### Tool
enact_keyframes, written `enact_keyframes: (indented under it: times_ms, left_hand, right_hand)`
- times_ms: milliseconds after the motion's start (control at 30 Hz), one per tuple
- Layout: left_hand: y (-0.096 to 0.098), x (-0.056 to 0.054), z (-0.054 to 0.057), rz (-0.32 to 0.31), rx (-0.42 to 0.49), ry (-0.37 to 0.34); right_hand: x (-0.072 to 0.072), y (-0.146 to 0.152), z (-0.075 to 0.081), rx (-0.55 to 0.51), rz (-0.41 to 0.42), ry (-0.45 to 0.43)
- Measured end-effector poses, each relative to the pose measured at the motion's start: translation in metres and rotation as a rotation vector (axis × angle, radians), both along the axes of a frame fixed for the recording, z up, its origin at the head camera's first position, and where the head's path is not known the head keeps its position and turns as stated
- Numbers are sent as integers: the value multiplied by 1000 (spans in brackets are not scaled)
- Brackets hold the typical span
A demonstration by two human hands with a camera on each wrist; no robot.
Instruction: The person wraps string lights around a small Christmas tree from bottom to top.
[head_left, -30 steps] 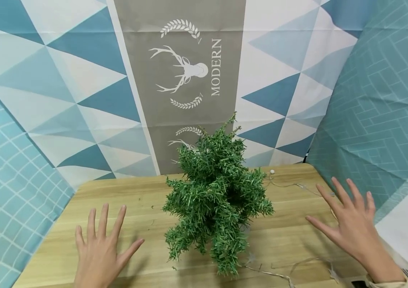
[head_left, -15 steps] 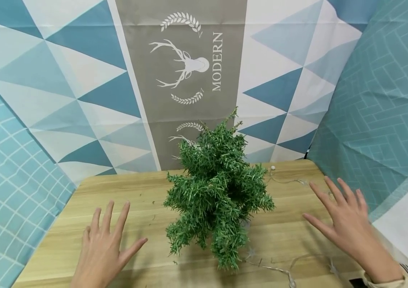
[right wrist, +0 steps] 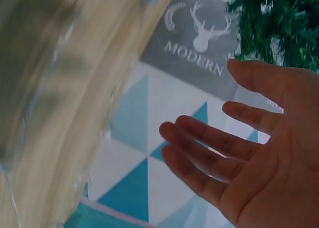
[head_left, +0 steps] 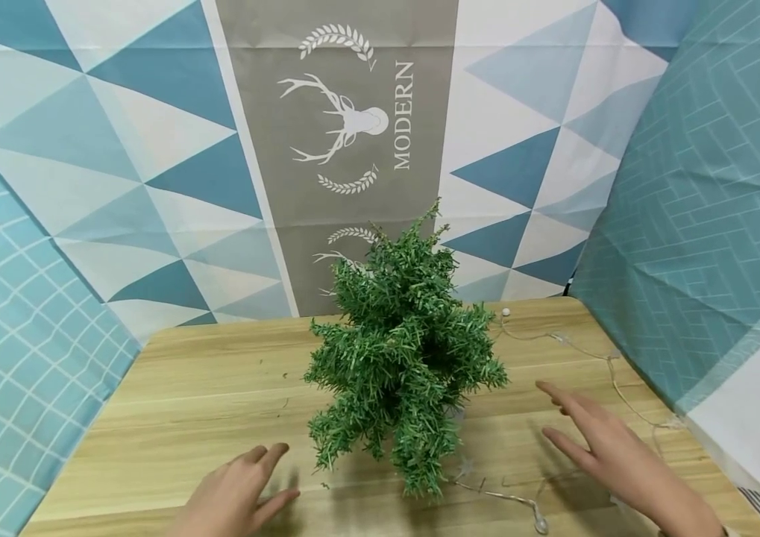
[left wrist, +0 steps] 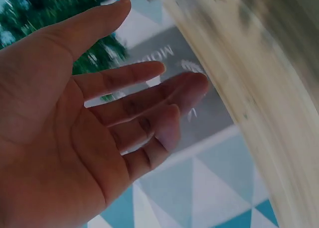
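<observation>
A small green artificial Christmas tree [head_left: 400,358] stands upright at the middle of the wooden table [head_left: 205,403]. To its left, my left hand [head_left: 235,492] hovers low over the tabletop with nothing in it; the left wrist view shows the palm [left wrist: 60,123] and relaxed fingers. On the other side my right hand [head_left: 621,455] holds nothing, thumb and fingers apart and pointing toward the tree. Its fingers [right wrist: 219,143] bend slightly in the right wrist view. A thin string of star lights [head_left: 507,497] trails from the tree's base toward the right hand.
More of the light string [head_left: 621,388] runs along the table's right side, with a small white bead [head_left: 506,312] at the back edge. Patterned cloth [head_left: 353,149] hangs behind the table, and tiled-print cloth [head_left: 10,298] covers the left side. Small green bits lie left of the tree.
Both hands have turned from spread and palm-down to thumbs-up, palms facing inward. The right hand has moved left and down; the left hand has moved down and right. The tree stays in place.
</observation>
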State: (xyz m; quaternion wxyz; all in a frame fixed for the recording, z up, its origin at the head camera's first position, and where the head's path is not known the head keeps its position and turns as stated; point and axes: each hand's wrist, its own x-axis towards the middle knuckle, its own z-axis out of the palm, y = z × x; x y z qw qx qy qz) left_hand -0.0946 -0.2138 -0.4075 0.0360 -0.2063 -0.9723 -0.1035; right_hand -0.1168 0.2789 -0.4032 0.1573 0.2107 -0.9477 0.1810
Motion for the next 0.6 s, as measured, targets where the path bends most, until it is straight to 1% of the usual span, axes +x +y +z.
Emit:
enact_keyframes:
  times_ms: [167,233,267,333,400,467,533,567,600]
  left_hand:
    - [22,4,-3,-212,-47,131]
    - [33,5,-5,-282,-59,162]
    - [38,5,-7,-314,-64,173]
    - [50,6,-10,-353,-62,159]
    - [63,8,-15,-391,-66,159]
    - [76,9,-21,-425,-56,150]
    - [88,10,-26,-460,-39,129]
    - [93,10,-28,-477,-36,129]
    - [98,11,-30,-486,-30,113]
  right_hand:
    - [0,-12,-5,39,70,5]
    - [-1,-16,-7,60,118,-41]
    - [-1,-18,-8,66,144,-90]
    - [-3,-22,-11,71,202,-199]
    - [-5,-28,-16,61,255,-327]
    - [-7,-33,-20,53,288,-423]
    - [-6,-38,-24,50,303,-473]
    - [-6,-40,-25,53,302,-482]
    - [-5,-41,-26,60,301,-477]
